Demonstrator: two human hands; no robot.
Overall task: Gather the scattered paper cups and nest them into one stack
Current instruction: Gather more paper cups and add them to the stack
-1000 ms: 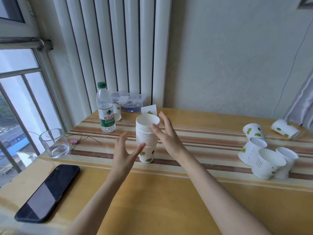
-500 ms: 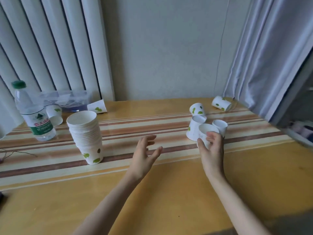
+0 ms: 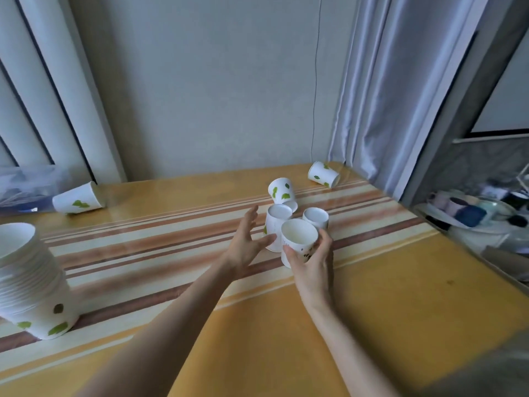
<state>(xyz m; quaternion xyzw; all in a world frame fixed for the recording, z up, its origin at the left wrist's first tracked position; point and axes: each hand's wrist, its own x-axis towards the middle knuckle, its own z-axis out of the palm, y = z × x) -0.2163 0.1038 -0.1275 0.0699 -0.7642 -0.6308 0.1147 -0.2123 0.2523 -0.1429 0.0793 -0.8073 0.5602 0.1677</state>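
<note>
Mostly done: tall stack [image 3: 31, 285] lower left, right hand [image 3: 312, 262] clasping centre cup [image 3: 299, 242], left hand [image 3: 246, 242] spread empty, five loose cups left.

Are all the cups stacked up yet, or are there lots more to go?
Not yet. A tall nested stack of white leaf-print paper cups already stands at the left. The right hand grips one upright cup; the open left hand reaches beside it. Five loose cups remain: two upright, three tipped over, including one by the curtain.
</note>
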